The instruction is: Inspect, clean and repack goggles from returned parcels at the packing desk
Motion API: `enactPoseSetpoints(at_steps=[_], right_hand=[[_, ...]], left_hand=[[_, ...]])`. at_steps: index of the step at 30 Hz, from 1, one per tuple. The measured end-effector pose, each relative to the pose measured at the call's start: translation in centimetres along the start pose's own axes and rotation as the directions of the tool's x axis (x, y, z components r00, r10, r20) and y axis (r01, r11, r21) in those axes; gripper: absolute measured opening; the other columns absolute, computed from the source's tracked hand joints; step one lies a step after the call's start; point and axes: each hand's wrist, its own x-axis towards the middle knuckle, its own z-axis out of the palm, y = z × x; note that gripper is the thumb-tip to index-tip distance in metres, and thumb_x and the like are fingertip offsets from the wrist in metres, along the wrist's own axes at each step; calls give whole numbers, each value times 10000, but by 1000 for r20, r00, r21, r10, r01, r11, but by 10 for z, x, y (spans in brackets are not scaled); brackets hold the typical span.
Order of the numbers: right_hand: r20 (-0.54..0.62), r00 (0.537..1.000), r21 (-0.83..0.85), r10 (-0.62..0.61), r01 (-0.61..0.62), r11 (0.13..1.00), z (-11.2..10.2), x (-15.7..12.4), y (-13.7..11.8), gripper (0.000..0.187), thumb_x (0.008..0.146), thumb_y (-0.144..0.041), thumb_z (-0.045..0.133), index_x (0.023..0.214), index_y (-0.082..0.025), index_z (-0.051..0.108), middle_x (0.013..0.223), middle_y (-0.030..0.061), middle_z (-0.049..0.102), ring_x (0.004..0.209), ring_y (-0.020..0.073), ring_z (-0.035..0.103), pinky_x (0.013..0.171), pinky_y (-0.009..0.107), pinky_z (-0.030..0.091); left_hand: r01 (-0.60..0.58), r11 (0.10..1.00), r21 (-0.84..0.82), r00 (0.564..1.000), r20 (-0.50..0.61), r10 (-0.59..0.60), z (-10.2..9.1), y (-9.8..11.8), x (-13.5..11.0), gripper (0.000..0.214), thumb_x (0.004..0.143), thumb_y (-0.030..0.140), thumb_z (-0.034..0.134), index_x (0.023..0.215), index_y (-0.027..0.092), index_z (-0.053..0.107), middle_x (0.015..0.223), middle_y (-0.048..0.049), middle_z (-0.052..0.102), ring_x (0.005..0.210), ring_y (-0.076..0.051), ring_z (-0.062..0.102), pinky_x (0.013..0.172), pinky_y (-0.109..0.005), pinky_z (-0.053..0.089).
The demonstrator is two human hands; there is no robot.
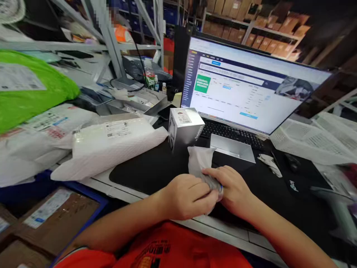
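Observation:
Both hands hold a frosted, translucent plastic bag [199,160] above the near edge of the black desk mat [145,171]. My left hand [185,197] has its fingers curled closed on the bag's lower end. My right hand [232,190] pinches the same bag from the other side, thumb and forefinger across it. Something dark with a bit of blue shows inside at the lower end, but I cannot make out what it is. Just beyond the bag stands a silver-grey box [185,128] with a label on top. To its right lies a flat silver-white box piece [231,147].
A monitor [237,89] and keyboard [228,132] stand behind. White padded parcels [111,145] and a green parcel [33,85] crowd the left. At right are a crumpled tissue [270,163], a mouse [292,162], a white basket [304,139] and a blurred handheld scanner [337,204].

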Motion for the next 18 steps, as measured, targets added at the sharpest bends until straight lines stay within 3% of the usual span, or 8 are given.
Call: enactPoseSetpoints(at_steps=[1,3,5,7,10,13,15,18], right_hand=[[-76,996,-4,53,-53,999,-1,-6,3,252,825,-163,593,1043,-237,696,866,9,713,707,170,633,644,296,505],[-207,970,-6,129,-133,991,-3,-16,7,124,827,-163,590,887,-222,682,843,26,669,696,168,608,582,278,480],[-312,936,-16,164,-178,984,-4,-22,9,131,832,-166,597,711,-212,622,813,33,616,676,159,577,545,266,452],[-376,912,-25,163,-185,982,-4,-26,8,255,826,-155,615,586,-201,543,773,24,566,649,141,551,532,250,432],[-370,917,-26,149,-170,985,-3,-27,8,277,814,-112,605,558,-191,536,770,18,552,647,123,549,544,231,420],[-268,927,-108,261,-298,948,0,-26,8,204,807,-117,602,616,-189,603,849,34,604,679,131,568,583,242,424],[-162,899,-260,408,-438,861,-1,-23,8,138,812,-127,600,706,-189,662,916,44,646,654,136,555,573,259,396],[2,834,-430,552,-498,753,-12,-15,8,177,819,-88,571,814,-184,720,1053,62,673,645,143,551,571,281,373]], left_hand=[[173,985,-18,983,-55,-174,4,7,-9,156,1008,241,494,1019,126,598,709,-24,668,605,-153,604,547,-283,462],[442,894,-80,889,-91,-448,11,17,-25,342,1029,446,458,1014,133,595,768,-54,677,670,-164,638,594,-281,504],[625,768,-142,773,-23,-634,16,21,-32,546,964,669,443,990,147,602,781,-54,668,682,-168,639,597,-279,508],[695,695,-184,717,107,-689,21,22,-30,707,856,826,429,973,155,617,767,-41,658,654,-165,621,575,-279,486],[659,729,-187,750,243,-616,28,20,-20,528,985,642,426,846,165,606,699,-17,639,601,-140,588,557,-269,425],[461,855,-239,874,287,-391,33,21,-13,442,1074,326,364,690,180,528,581,17,572,508,-112,521,516,-285,339],[281,901,-331,934,311,-177,36,22,-11,427,1070,295,384,688,179,534,563,27,568,495,-112,512,505,-301,317],[181,895,-408,937,349,-31,36,20,-10,450,1077,346,363,705,176,551,563,25,567,494,-121,497,493,-314,296]])
